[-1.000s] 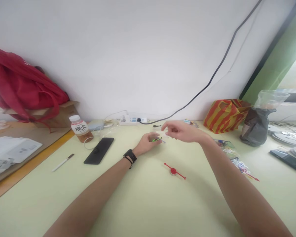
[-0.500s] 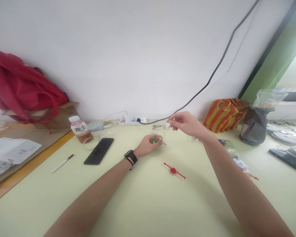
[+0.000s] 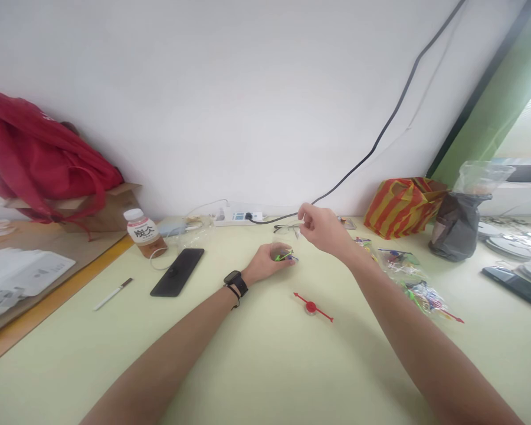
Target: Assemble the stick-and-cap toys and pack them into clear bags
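My left hand [image 3: 268, 261] curls round a clear plastic bag or container [image 3: 282, 250] with small green, yellow and blue pieces inside; which of the two it is, I cannot tell. My right hand [image 3: 322, 230] hovers beyond it to the right, fingers pinched together. A small pale bit shows by its fingertips, too unclear to name. Nearer me, a red double-ended arrow spinner [image 3: 310, 307] lies on a small clear round base on the table [image 3: 248, 366]. A pair of eyeglasses [image 3: 281, 228] rests behind my left hand.
Left stand a drink bottle [image 3: 145, 233], a black phone [image 3: 177, 272] and a pen [image 3: 114, 294]. At the back is a power strip [image 3: 238, 218]. Right of my right forearm lie bags of coloured parts [image 3: 420, 295], a striped bag [image 3: 402, 206] and a dark bag [image 3: 455, 227].
My right hand has shifted slightly left and down, its fingers more curled, with less of the white bit showing. My left hand has turned slightly, showing more of the coloured pieces.
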